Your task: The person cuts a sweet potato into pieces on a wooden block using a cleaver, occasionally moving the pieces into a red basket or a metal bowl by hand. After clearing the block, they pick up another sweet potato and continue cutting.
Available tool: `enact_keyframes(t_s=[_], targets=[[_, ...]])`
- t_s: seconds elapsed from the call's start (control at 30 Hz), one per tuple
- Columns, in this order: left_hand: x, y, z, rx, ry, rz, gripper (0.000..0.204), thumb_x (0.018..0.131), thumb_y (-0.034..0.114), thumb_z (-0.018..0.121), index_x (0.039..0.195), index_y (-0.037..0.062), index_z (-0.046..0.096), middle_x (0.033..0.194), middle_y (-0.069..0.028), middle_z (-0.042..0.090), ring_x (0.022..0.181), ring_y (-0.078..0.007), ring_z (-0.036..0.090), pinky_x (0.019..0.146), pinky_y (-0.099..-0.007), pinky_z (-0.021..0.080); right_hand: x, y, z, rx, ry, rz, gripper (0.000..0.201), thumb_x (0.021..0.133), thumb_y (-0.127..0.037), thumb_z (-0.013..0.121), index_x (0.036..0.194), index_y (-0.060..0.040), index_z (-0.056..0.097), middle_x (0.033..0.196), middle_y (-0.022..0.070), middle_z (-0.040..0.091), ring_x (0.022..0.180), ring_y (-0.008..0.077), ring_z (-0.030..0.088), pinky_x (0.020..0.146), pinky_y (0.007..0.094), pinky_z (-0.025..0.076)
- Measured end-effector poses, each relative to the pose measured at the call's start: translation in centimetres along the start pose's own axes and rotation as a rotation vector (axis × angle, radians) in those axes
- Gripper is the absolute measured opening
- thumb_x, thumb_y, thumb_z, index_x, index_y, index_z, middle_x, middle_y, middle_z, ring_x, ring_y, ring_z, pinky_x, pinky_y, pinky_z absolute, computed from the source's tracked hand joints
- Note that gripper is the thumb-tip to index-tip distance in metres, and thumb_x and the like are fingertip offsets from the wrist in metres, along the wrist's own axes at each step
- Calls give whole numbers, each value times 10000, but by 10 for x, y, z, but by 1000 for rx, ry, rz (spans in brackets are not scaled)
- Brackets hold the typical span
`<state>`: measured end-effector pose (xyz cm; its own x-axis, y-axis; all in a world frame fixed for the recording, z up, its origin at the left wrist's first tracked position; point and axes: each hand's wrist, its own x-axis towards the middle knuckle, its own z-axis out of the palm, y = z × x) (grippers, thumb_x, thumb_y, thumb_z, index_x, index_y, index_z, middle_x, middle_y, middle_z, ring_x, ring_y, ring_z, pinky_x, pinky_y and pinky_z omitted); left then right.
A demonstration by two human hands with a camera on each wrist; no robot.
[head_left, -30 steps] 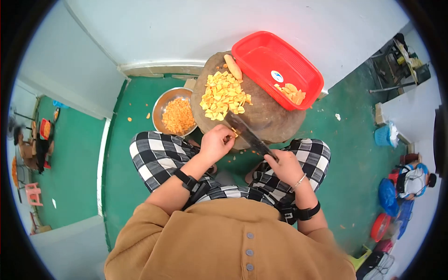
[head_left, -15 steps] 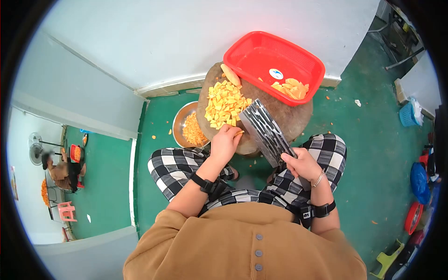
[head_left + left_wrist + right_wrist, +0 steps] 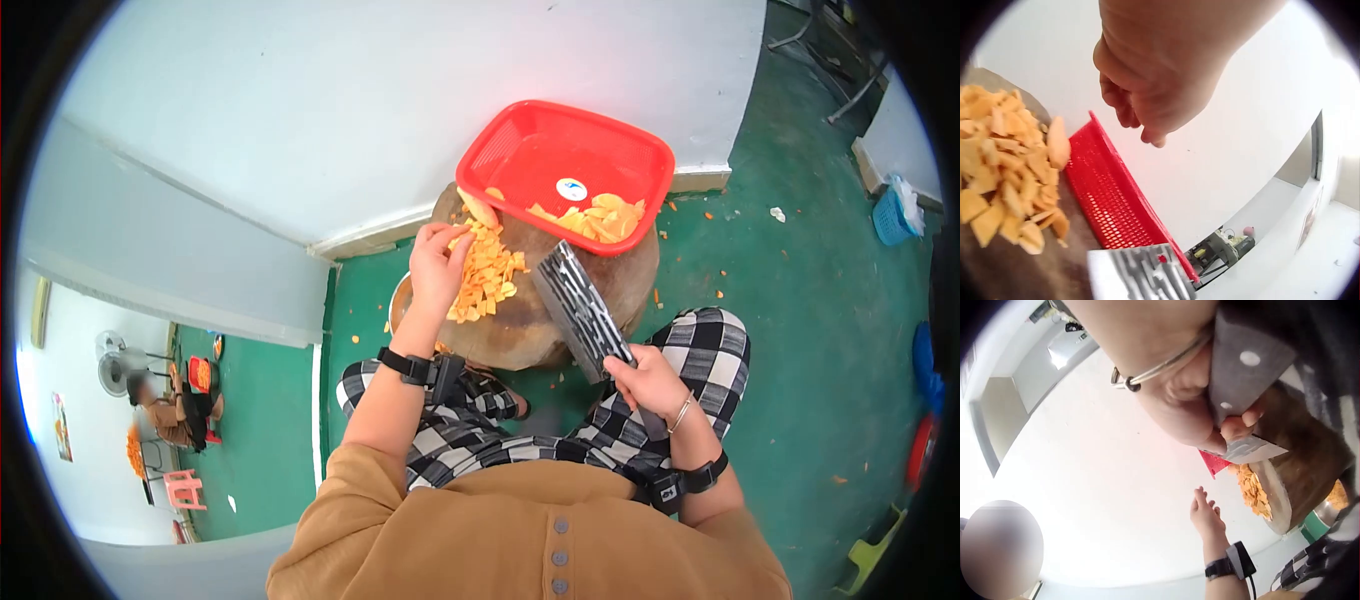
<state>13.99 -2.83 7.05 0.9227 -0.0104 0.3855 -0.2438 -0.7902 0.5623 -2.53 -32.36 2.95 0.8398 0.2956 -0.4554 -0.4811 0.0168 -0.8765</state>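
My right hand [image 3: 650,382] grips the handle of a cleaver [image 3: 582,310], its broad striped blade slanting up and left over the block's right side. In the right wrist view the fingers wrap the dark riveted handle [image 3: 1249,359]. My left hand [image 3: 436,262] is raised over the left side of a heap of chopped orange root pieces [image 3: 488,275], its fingers loosely bent. Nothing shows between the fingers in the left wrist view. Close by its fingertips, a whole peeled orange root [image 3: 477,208] lies against the basket. Heap and root rest on a round wooden chopping block [image 3: 520,335].
A red plastic basket [image 3: 655,175] with orange slices [image 3: 605,218] overlaps the block's far edge, by the wall. A metal bowl [image 3: 400,300] is partly hidden behind my left forearm. Scraps dot the green floor [image 3: 760,330]. Another person [image 3: 165,415] sits far left.
My left hand has left the near edge of the heap, where it pinched a small piece, and moved up and away. The cleaver came off the block and tilted, its blade now lifted.
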Motion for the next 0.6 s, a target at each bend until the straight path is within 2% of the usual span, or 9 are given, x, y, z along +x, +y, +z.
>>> enact_keyframes(t_s=[0.03,0.17,0.23,0.27,0.33,0.37,0.4,0.47,0.6], targets=[[13,6,4,-35,-11,69,162,830,150,710,967,63,723,963,-99,630,754,-182,623,624,-282,491,1,0,0,8,-8,5,268,928,-228,600,783,-29,496,541,10,502,385,84,453,372,248,350],[68,30,37,-44,-184,252,168,809,132,713,961,59,721,936,-109,649,799,-220,634,683,-319,505,3,0,0,-2,-32,30,275,938,-225,591,775,-30,487,541,7,490,391,88,452,377,255,360],[91,39,60,167,-385,320,212,769,128,733,960,38,710,957,-121,670,853,-252,650,744,-351,512,4,0,0,5,-30,31,279,939,-227,592,772,-31,486,544,9,492,391,89,452,377,256,364],[103,40,72,162,-382,328,212,769,128,733,960,38,710,957,-121,670,853,-252,650,744,-351,512,5,0,0,13,-35,40,282,940,-229,592,769,-31,485,547,10,494,390,90,452,377,258,367],[121,42,91,313,-740,177,265,697,154,768,950,95,719,939,-116,687,876,-300,650,764,-406,523,5,-1,-1,24,-31,49,286,937,-230,594,765,-30,484,547,11,495,392,92,456,377,258,370],[130,44,96,363,-910,109,324,666,179,792,976,114,723,952,-117,694,904,-298,655,784,-392,526,6,-1,-1,40,-40,57,289,936,-230,596,762,-29,483,548,11,497,393,91,458,377,258,371],[134,45,102,360,-914,111,324,666,179,792,976,114,723,952,-117,694,904,-298,655,784,-392,526,6,-1,-1,58,-50,67,291,935,-230,597,758,-29,483,549,11,498,395,91,461,378,258,371],[136,62,104,644,-1080,104,299,670,176,799,952,117,724,948,-108,698,886,-285,656,778,-389,525,7,-2,-2,56,-50,69,287,933,-230,596,763,-24,493,551,11,502,392,92,463,380,258,373],[135,61,109,708,-1078,125,249,674,183,803,896,113,713,897,-92,698,816,-267,645,723,-391,519,7,-1,-3,69,-71,54,275,934,-234,593,792,-10,520,564,15,517,390,94,462,380,257,371]])
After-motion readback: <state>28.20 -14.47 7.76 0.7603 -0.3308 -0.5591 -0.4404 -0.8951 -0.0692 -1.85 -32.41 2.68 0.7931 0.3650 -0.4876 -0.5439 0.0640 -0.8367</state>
